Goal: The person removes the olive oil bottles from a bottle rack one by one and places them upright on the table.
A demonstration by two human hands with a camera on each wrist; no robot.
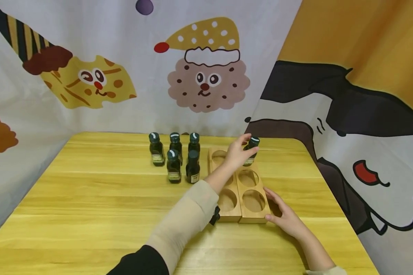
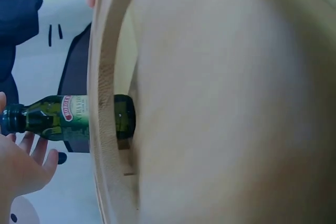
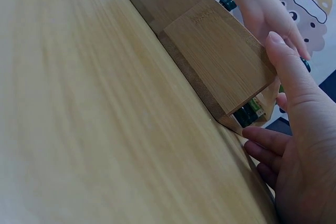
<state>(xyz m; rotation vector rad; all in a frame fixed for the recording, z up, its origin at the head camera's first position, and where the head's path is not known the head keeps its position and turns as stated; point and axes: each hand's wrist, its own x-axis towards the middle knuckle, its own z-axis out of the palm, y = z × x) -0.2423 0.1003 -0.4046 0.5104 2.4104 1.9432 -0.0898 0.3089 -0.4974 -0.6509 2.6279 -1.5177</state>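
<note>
**Bottle meets rack on a yellow table**

At centre left of the head view, five dark green bottles (image 1: 174,157) stand upright in a loose cluster on the wooden table (image 1: 89,198), just left of a two-row wooden rack (image 1: 242,187) with round holes. The person's left hand (image 1: 236,153), reaching across from the lower centre of the frame in a beige sleeve, has its fingers curled round the neck of a sixth bottle (image 1: 251,149) at the rack's far right hole. That bottle's long axis runs near upright, tilted slightly, cap uppermost; the left wrist view shows its base (image 2: 124,117) already inside the hole's rim. The remaining holes nearer the person show open. At lower right, the right hand (image 1: 285,214) rests against the rack's near right corner, fingers straight and relaxed, steadying it without gripping. The right wrist view shows those fingers (image 3: 289,72) laid along the rack's side. Open table lies in front of the rack; the table's right edge runs close beside it.
</note>
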